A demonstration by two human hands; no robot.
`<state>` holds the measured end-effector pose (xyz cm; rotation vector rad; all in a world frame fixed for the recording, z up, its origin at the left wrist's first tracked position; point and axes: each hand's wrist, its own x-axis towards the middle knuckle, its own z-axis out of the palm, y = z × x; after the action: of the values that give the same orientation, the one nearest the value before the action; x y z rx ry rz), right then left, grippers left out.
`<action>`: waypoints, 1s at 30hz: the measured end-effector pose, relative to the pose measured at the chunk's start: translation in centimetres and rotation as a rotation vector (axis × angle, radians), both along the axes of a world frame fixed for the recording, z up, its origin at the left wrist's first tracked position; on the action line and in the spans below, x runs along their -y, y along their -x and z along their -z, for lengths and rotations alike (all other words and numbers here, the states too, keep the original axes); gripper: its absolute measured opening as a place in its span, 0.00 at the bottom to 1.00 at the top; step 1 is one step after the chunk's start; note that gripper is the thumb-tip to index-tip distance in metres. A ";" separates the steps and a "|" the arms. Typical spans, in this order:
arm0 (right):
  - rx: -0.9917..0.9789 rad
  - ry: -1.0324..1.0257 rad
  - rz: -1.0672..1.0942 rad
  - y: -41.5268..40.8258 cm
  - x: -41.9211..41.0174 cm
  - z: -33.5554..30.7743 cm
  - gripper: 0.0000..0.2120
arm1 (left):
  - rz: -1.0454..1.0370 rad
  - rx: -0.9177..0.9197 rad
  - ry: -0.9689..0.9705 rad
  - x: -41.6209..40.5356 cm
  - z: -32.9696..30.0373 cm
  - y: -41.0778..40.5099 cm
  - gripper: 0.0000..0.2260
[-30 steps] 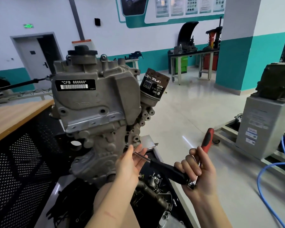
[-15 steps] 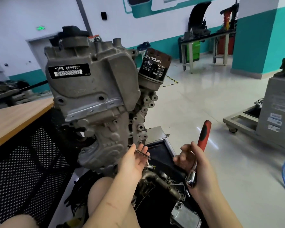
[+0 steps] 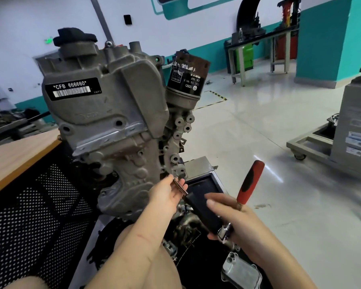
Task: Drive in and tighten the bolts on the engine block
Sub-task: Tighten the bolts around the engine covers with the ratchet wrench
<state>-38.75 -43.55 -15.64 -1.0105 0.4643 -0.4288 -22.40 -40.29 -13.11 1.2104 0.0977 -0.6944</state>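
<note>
Engine block: rough grey cast metal

A black label on the engine block is showing "*CFB 666660*" in white above a barcode. The black oil filter is carrying upside-down print: the Audi rings and VW roundel are showing, the remaining lines staying too blurred to read.
</note>
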 end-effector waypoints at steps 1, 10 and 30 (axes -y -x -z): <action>-0.022 0.021 -0.015 0.0 -0.2 0.1 0.07 | 0.008 0.006 -0.013 0.2 0.3 0.1 0.10; -0.087 0.245 0.028 -1.2 -0.9 1.0 0.18 | 0.084 0.071 -0.037 1.3 1.1 0.0 0.06; -0.055 0.392 0.151 -4.6 -2.2 2.0 0.29 | 0.101 0.068 -0.028 2.3 1.7 -2.4 0.11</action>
<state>-34.17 -41.39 -17.61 -1.3727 0.5191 -0.6447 -20.00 -42.55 -14.80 1.2711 -0.0103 -0.7413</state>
